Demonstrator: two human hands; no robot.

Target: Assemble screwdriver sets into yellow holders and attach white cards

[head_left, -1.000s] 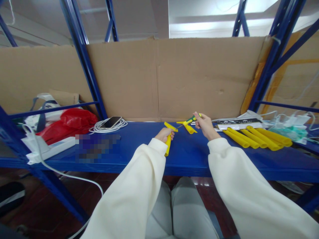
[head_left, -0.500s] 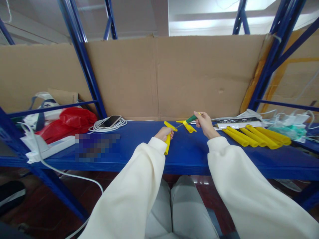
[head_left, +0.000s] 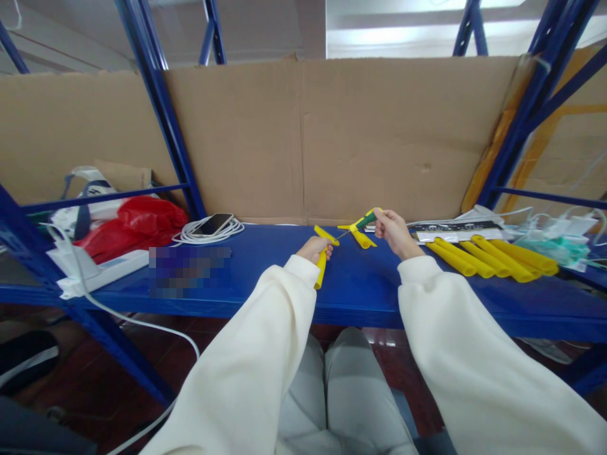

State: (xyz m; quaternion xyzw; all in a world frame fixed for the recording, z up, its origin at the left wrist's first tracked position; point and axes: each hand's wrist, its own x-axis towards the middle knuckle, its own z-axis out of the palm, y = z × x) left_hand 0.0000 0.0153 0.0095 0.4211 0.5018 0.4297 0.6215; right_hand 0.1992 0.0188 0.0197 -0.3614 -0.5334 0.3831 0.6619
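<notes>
– Yellow, yes, but gripping what w/ L hand (head_left: pixel 313 249)?
– Gripping T-shaped piece (head_left: pixel 321 272), over blue shelf (head_left: pixel 268 259).
– And w/ R hand (head_left: pixel 392 230)?
– Pinching green-handled tool (head_left: pixel 365 220), pointing shaft (head_left: pixel 344 234) toward T-shaped piece, near second yellow piece (head_left: pixel 363 239).

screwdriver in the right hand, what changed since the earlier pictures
The screwdriver seems to have turned about its length: its handle shows a different mix of green and yellow. Nothing was picked up or released. The right hand still grips it, the left hand still holds the yellow piece, and the yellow tubes stayed put.
</notes>
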